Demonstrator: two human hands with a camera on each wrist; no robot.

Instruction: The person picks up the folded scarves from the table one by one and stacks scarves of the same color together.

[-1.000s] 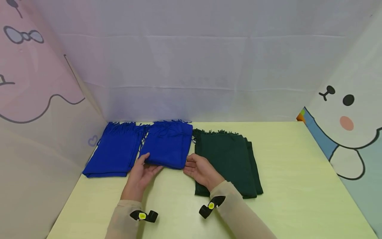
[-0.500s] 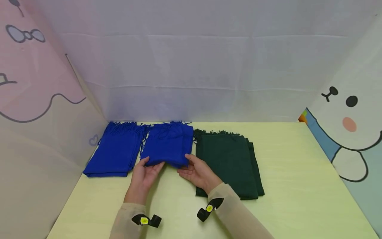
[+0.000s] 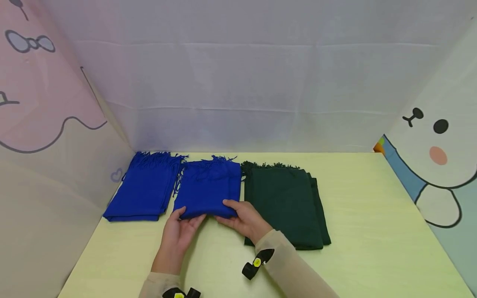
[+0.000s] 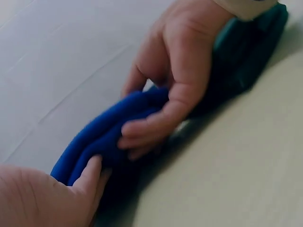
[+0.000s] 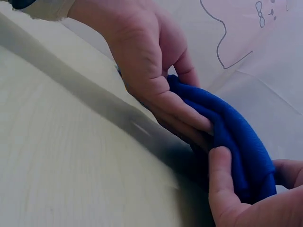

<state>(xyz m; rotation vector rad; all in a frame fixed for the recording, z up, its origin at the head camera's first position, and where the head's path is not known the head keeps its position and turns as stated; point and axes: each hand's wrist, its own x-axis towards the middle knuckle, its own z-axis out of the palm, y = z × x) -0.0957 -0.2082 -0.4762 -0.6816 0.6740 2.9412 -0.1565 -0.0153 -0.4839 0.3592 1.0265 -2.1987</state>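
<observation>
In the head view a folded blue scarf (image 3: 208,188) with a fringed far edge lies at mid-table. My left hand (image 3: 178,238) pinches its near left edge, thumb on top and fingers beneath. At the near right edge my right hand (image 3: 249,219) grips the same scarf in a similar way. Both wrist views show the folded layers of the blue scarf (image 5: 241,137) slightly raised at the near edge. To the right lies a folded dark green scarf (image 3: 283,203), partly behind my right hand and forearm. A second folded blue scarf (image 3: 147,186) lies to the left.
The pale yellow table (image 3: 372,223) extends to the right of the green scarf and toward me. A whitish cloth wall (image 3: 242,82) rises behind it. Printed cloth panels with cartoon figures stand on both sides.
Both hands have drawn the middle blue scarf slightly toward me, and its fringe has come nearer. My right hand has shifted from the scarf's side to a thumb-over grip on its near edge.
</observation>
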